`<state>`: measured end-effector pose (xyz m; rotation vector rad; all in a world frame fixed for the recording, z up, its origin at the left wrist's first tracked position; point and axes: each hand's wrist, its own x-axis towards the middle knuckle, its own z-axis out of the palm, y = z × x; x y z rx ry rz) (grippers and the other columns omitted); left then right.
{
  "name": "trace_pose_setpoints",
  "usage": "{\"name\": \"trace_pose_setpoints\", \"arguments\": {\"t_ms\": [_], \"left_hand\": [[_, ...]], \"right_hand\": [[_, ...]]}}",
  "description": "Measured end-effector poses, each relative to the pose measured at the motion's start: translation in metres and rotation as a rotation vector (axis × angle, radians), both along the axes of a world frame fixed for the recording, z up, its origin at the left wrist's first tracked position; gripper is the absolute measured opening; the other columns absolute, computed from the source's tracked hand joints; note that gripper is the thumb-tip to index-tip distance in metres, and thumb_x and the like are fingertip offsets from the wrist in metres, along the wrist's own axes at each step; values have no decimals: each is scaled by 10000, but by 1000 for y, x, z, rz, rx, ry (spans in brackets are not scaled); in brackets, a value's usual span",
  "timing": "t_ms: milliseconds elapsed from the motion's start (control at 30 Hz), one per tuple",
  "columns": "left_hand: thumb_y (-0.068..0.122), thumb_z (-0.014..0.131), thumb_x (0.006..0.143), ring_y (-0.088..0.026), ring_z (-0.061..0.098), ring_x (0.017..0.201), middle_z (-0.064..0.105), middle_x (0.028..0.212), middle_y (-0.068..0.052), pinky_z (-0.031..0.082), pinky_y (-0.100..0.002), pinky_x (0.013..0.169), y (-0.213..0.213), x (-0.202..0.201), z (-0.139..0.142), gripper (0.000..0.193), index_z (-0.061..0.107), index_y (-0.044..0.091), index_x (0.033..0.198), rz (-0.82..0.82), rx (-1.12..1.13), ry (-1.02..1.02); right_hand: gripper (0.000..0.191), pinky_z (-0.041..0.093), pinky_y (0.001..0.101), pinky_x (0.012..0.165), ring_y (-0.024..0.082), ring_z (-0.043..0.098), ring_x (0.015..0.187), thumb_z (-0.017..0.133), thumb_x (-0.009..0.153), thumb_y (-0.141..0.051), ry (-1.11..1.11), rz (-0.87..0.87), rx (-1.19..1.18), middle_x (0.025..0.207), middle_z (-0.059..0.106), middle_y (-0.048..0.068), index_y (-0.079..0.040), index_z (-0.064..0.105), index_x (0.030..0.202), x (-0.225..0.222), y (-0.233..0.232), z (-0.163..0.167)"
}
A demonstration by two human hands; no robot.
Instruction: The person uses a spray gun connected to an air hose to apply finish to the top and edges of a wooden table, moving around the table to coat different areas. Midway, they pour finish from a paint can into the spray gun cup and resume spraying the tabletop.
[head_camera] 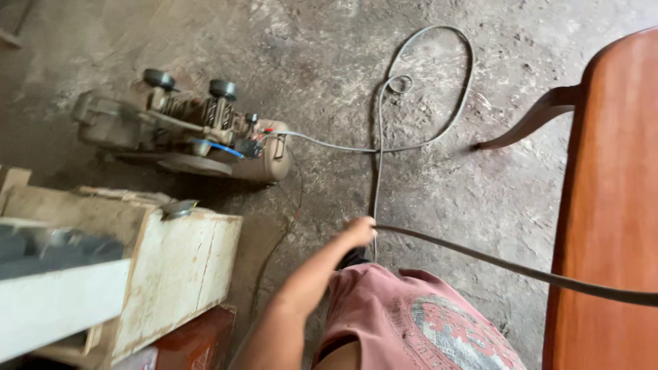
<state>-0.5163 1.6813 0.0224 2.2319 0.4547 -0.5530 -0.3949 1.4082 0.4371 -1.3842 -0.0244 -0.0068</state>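
the fingers of the left hand [359,231], just below the centre of the frame, are curled shut around a grey air hose [381,147]. the grip looks like a loose fist, not a pinch, with the hose passing through it. the right hand does not show anywhere in the picture.

from the fist the hose runs two ways. one stretch goes straight up the frame, loops in a wide oval in the upper middle with a small tight curl inside it, then crosses back left to a fitting on the air compressor [185,133]. the other stretch leaves the hand to the right, rising close to the camera as a dark blurred band that passes in front of the red-brown wooden table top [613,205] and out at the right edge.

the compressor lies in the upper left on the concrete floor [322,48], its wheels pointing up the frame. a pale wooden box [181,264] fills the lower left, and a curved table leg [531,120] shows at the upper right.

handling this well, as i judge it: keep the fist relaxed so the hose slides, and draw along its line so the floor loop opens instead of tightening into a kink, with no sharp tug at the compressor fitting.
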Motion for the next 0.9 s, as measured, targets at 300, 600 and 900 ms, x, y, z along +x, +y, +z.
{"name": "trace_pose_setpoints", "arguments": {"t_ms": [300,600,900], "left_hand": [[241,783,894,-321,685,687,687,769,-166,511,-426,622,99,163,167,206,679,64,909,-67,-108,-557],[159,797,818,-283,695,702,700,788,-90,521,-403,626,83,289,280,108,725,92,863,-146,104,-668],[106,724,797,-308,715,805,735,879,-124,548,-403,702,101,425,210,155,748,92,949,-293,-10,-563]], "right_hand": [[427,488,309,650,184,649,857,414,1164,-331,-128,-120,-56,1164,626,130,28,498,1379,101,-85,-15],[531,463,285,602,148,609,744,408,1191,-452,-82,-168,-200,1127,660,144,29,545,1372,232,-65,-29],[481,383,261,473,84,517,576,457,1116,-458,184,-510,-248,933,668,96,-23,633,1217,335,-36,-103]]}}
